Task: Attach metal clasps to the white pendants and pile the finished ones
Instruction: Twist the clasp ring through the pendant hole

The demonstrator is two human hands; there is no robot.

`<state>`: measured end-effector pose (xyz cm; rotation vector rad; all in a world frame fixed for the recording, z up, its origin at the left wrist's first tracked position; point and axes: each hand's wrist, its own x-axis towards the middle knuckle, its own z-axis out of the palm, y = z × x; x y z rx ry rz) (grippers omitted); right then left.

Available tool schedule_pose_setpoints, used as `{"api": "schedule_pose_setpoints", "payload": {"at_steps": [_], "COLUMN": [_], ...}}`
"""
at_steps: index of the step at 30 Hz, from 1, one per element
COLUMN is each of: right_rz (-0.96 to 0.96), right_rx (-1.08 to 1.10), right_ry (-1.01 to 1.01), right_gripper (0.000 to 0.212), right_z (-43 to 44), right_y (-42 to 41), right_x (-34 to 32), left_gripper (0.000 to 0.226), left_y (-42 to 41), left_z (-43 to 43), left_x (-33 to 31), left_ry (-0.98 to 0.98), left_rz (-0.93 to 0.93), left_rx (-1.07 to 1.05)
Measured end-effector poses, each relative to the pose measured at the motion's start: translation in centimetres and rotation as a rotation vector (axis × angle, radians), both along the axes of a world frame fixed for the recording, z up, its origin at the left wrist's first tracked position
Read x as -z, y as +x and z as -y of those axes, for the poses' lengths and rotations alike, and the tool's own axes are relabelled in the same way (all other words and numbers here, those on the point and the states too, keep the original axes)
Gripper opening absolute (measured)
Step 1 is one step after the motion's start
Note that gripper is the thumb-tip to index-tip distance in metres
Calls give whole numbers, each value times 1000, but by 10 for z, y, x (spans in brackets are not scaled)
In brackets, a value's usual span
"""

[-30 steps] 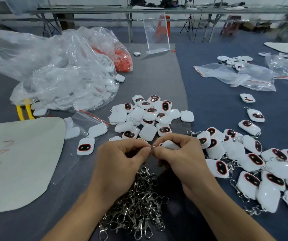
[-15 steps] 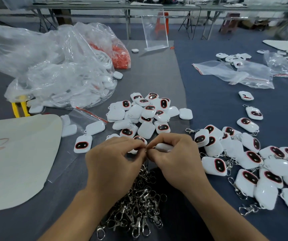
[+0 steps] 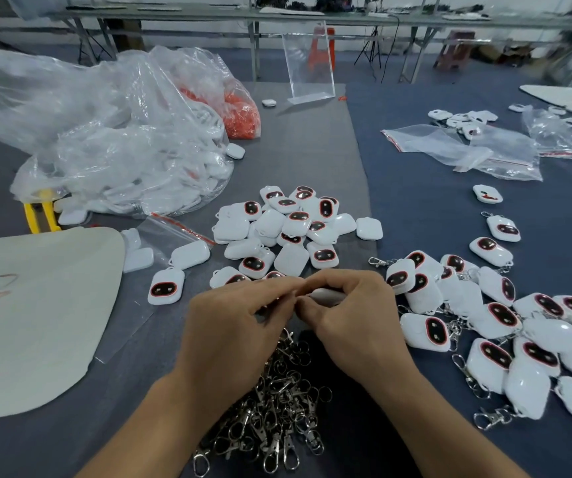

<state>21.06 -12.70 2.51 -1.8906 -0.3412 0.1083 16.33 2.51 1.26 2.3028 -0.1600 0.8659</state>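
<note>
My right hand (image 3: 350,315) grips a white pendant (image 3: 327,295), mostly hidden by the fingers. My left hand (image 3: 236,322) pinches a small metal clasp against the pendant's end; the clasp itself is barely visible between the fingertips. Below both hands lies a heap of metal clasps (image 3: 277,408). Beyond the hands sits a pile of loose white pendants (image 3: 288,229) with dark red-rimmed faces. To the right spreads a pile of finished pendants (image 3: 484,322) with clasps attached.
A big clear plastic bag (image 3: 105,150) of white parts and an orange-filled bag (image 3: 239,112) lie at the back left. A beige sheet (image 3: 36,305) lies left. Small zip bags (image 3: 467,150) lie back right, a clear acrylic stand (image 3: 308,63) at the back.
Both hands stay joined at the same spot, fingers shifting slightly on the pendant and clasp. The camera has tilted a little, moving the scene upward.
</note>
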Motion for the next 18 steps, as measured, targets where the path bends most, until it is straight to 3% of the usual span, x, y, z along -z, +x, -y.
{"api": "schedule_pose_setpoints", "payload": {"at_steps": [6, 10, 18], "right_rz": [-49, -173, -233], "right_rx": [44, 53, -18], "right_ry": [89, 234, 245], "right_gripper": [18, 18, 18], "right_z": [-2, 0, 2], "right_y": [3, 9, 12], "right_x": [0, 0, 0], "left_gripper": [21, 34, 11], "left_y": [0, 5, 10], "left_z": [-1, -4, -6], "left_x": [1, 1, 1], "left_ry": [-196, -376, -503], "left_rz": [-76, -209, -273], "left_rx": [-42, -6, 29]}}
